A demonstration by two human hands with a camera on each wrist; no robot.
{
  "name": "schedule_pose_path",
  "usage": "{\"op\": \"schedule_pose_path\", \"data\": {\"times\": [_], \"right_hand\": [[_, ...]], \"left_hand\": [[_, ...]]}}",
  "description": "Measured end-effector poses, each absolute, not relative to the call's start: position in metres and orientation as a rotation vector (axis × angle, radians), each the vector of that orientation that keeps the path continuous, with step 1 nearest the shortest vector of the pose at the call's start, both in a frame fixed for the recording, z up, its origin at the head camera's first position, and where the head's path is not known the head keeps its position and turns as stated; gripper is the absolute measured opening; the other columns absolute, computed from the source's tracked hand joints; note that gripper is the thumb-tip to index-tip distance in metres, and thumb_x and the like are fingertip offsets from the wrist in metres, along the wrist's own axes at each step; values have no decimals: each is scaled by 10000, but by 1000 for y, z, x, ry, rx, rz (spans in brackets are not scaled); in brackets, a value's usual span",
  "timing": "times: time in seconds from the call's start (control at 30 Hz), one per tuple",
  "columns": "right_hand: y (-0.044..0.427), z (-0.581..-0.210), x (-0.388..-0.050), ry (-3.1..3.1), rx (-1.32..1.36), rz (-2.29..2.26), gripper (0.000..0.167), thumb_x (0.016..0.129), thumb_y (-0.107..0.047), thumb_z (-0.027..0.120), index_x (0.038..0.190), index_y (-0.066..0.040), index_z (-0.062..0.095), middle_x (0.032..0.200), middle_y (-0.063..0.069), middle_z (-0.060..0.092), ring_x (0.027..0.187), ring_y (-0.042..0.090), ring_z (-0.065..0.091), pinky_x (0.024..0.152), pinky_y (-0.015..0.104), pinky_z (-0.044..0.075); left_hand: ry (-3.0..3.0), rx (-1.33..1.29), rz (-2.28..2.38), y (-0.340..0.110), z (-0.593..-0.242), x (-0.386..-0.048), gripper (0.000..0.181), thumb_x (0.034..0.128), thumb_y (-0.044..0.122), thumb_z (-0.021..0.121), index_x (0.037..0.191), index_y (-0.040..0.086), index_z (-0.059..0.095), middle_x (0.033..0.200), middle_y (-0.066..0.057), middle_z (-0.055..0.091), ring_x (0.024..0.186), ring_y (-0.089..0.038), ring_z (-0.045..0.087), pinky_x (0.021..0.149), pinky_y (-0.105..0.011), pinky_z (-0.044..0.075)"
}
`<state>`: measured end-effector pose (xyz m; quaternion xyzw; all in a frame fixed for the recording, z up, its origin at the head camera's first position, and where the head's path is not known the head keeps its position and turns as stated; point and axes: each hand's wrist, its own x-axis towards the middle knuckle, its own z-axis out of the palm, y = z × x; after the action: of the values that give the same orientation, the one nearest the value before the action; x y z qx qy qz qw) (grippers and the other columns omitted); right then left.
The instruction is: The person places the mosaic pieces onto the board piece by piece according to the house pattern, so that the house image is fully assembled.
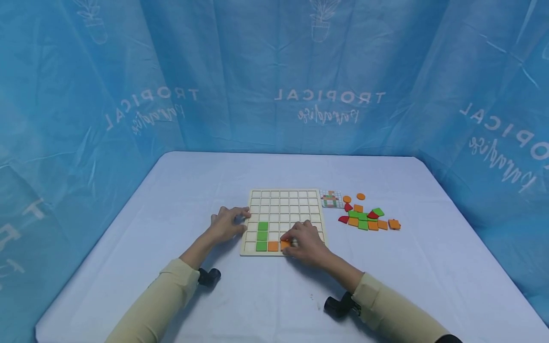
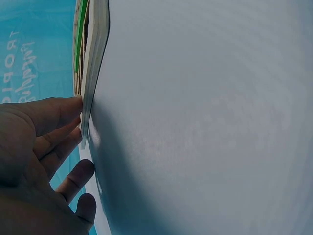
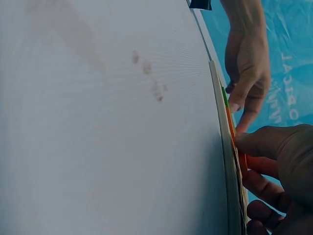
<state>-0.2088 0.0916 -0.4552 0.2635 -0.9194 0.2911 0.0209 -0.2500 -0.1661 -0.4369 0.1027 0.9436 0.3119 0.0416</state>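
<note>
A pale wooden grid board [image 1: 284,229] lies on the table, with several green square tiles [image 1: 262,236] stacked in one column. An orange square tile [image 1: 273,246] sits in its front row, right of the lowest green one. My right hand [image 1: 305,243] pinches another orange square tile [image 1: 285,245] at the cell beside it. In the right wrist view, thumb and fingers are on that tile at the board's edge. My left hand [image 1: 226,225] touches the board's left edge; the left wrist view shows its thumb [image 2: 58,110] and fingertips against the rim.
Right of the board lies a small printed pattern card [image 1: 331,199]. Beyond it spread loose green, orange and red pieces, among them an orange disc [image 1: 360,196], a red piece [image 1: 343,219] and an orange piece [image 1: 394,224]. A blue curtain [image 1: 274,71] surrounds the white table.
</note>
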Motion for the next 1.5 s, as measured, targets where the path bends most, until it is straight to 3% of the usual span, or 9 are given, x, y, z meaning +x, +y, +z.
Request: {"op": "schedule_pose_path", "data": {"times": [0.93,1.2,1.37,1.5], "right_hand": [[95,-454,-210,-2859,771,902,248,766,-203,800,1003,-151,751,894,-68,537,847,163,379,755,369,294],[134,-450,-226,-2834,581,907,238,777,-180,785,1008,-130,756,915,-14,604,909,220,447,771,407,352],[169,-447,-239,-2845,446,914,275,804,-159,758,1064,-75,727,1011,67,626,1097,314,467,898,491,353],[197,-446,-250,-2872,336,896,311,823,-174,748,1101,-40,709,1072,114,612,1008,300,436,815,437,337]], "left_hand": [[2882,337,982,-168,-440,-250,339,856,122,696,1192,97,667,1410,-21,507,1070,-241,412,879,-485,223],[2890,315,955,-166,-438,-251,347,857,125,697,1200,97,664,1414,-19,503,1089,-250,410,887,-485,225],[2892,304,944,-166,-438,-252,348,853,126,699,1198,99,664,1414,-20,503,1092,-249,407,888,-486,226],[2889,302,948,-166,-439,-252,346,851,125,701,1195,102,665,1413,-14,504,1085,-244,407,886,-480,224]]}}
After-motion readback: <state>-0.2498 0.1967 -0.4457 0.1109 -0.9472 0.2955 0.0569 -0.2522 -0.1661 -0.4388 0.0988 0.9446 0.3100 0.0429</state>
